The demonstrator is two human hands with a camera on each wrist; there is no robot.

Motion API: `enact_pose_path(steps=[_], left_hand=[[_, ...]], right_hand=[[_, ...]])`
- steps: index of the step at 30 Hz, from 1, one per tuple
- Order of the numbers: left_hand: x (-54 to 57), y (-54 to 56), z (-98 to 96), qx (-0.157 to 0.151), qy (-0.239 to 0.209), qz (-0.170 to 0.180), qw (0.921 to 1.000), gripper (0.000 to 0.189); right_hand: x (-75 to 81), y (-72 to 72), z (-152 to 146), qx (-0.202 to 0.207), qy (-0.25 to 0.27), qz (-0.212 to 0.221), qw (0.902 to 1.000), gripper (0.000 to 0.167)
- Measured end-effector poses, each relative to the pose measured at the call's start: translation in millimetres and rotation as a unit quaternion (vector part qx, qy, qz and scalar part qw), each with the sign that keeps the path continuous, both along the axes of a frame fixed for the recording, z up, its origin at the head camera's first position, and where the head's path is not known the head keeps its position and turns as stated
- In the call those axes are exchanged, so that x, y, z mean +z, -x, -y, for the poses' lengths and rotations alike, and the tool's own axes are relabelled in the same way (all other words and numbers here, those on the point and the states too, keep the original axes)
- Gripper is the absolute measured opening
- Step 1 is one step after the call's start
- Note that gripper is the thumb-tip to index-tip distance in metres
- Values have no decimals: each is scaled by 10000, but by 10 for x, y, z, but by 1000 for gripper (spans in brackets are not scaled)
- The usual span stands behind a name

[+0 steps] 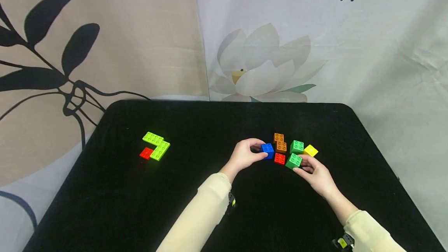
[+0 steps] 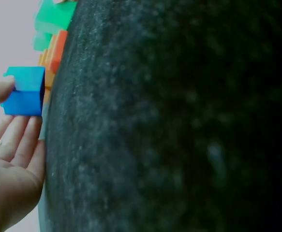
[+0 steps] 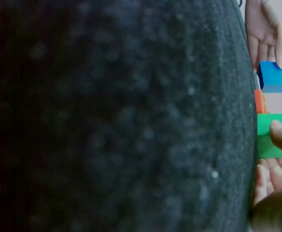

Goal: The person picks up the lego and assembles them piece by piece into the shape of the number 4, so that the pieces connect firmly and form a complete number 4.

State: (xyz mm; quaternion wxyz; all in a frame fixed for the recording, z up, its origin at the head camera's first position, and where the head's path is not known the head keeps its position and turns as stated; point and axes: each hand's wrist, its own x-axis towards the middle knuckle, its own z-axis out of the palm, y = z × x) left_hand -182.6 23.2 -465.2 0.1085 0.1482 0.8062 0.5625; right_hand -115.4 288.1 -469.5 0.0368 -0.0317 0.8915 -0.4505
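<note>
Between thumb and fingers, my left hand (image 1: 244, 153) pinches a blue toy brick (image 1: 267, 150); the left wrist view shows the thumb on one side of this blue brick (image 2: 24, 92) and fingertips on the other. A green brick (image 1: 294, 161) is pinched in my right hand (image 1: 317, 175), its near side toward me. Between the two held bricks lies a small red brick (image 1: 279, 159), with two orange bricks (image 1: 281, 146) stepped behind it. Just behind the held green brick sits another green brick (image 1: 296, 146), and a yellow brick (image 1: 310, 150) lies right of that, beyond my right fingers.
On the left part of the black table (image 1: 196, 127), two lime-green bricks (image 1: 160, 150) lie joined in an offset shape, with a red brick (image 1: 146, 153) against them. A patterned cloth (image 1: 157, 42) hangs behind the table's far edge.
</note>
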Motion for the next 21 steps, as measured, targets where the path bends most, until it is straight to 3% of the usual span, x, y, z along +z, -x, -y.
enact_pose_path(steps=[10,21], left_hand=[[30,-65,227,142,-238,296,9992,27],[56,-121,647,150,-178,99,9997,31]], right_hand=[[43,-26,-20,112,119,18,9999,40],[165,-68,109,541,-119,-336,9979,38]])
